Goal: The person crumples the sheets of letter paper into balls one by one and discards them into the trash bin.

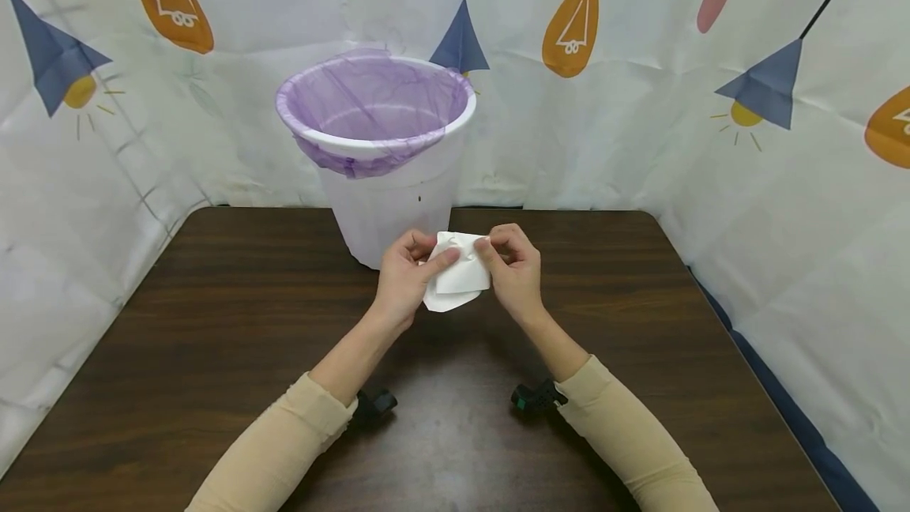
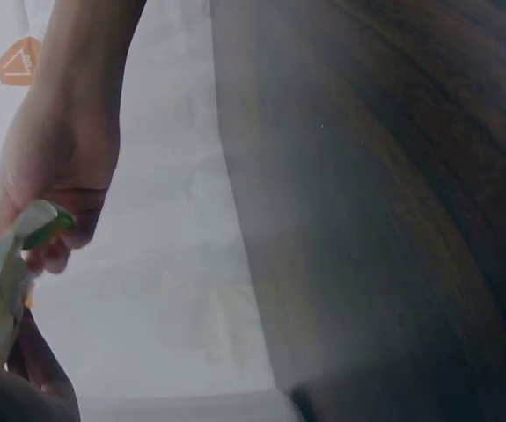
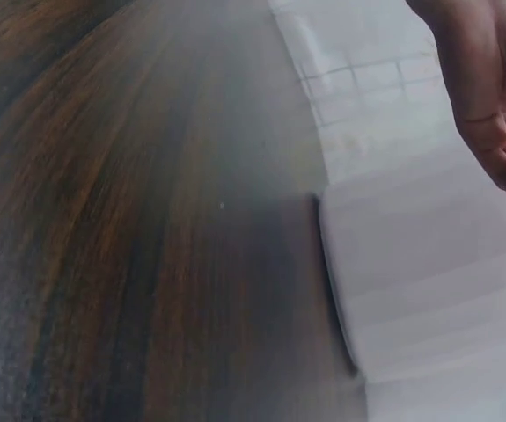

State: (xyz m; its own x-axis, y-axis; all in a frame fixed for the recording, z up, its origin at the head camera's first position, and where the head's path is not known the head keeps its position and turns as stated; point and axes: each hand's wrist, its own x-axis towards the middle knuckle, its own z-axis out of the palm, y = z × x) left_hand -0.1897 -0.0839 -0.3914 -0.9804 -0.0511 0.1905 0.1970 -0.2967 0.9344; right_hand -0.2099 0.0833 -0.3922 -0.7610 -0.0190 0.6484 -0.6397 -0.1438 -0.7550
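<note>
In the head view, both hands hold a small folded piece of white paper (image 1: 455,279) in front of the bin, above the table. The left hand (image 1: 407,279) pinches its left side, thumb lying across the front. At the top right corner, the right hand (image 1: 515,269) pinches the paper between thumb and curled fingers. A loose flap hangs below the fold. From the left wrist view, the paper (image 2: 2,281) shows coloured print, with a green patch at one end. Most of the paper is out of frame in the right wrist view.
A white bin (image 1: 394,204) with a purple liner bag (image 1: 377,156) stands at the back of the dark wooden table (image 1: 235,322), just behind the hands. A patterned white curtain (image 1: 640,133) encloses the back and sides. Dark devices sit at both wrists.
</note>
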